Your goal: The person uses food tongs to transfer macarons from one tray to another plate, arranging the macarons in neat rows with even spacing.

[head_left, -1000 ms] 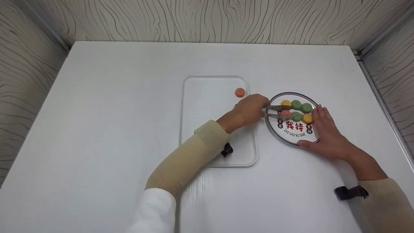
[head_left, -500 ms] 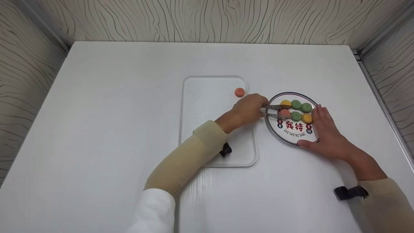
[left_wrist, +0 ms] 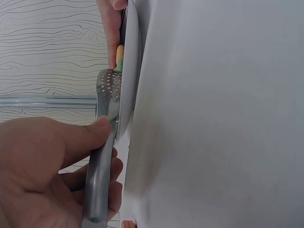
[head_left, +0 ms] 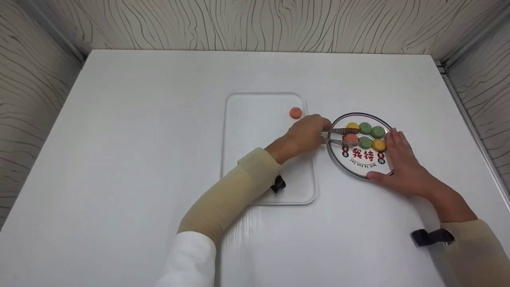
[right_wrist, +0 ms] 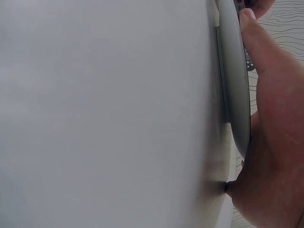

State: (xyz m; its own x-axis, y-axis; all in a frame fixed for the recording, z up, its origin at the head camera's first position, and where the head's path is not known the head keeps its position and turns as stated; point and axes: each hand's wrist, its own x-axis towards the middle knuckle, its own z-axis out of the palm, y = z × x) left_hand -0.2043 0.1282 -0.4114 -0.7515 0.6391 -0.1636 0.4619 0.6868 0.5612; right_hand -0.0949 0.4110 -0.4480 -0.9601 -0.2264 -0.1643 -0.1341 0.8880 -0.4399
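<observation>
My left hand grips metal tongs, thumb on one arm and fingers curled on the other side. The perforated tong ends reach over the left rim of a round plate with red characters. They stand apart, one over a yellow macaron, the other overlapping a pink macaron. Several green macarons and a second yellow macaron sit to their right on the plate. My right hand rests along the plate's right rim, fingers straight and thumb at the near edge.
A white rectangular tray lies left of the plate, under my left forearm. One orange macaron sits in its far right corner. Patterned panels rise behind the white table and at both sides.
</observation>
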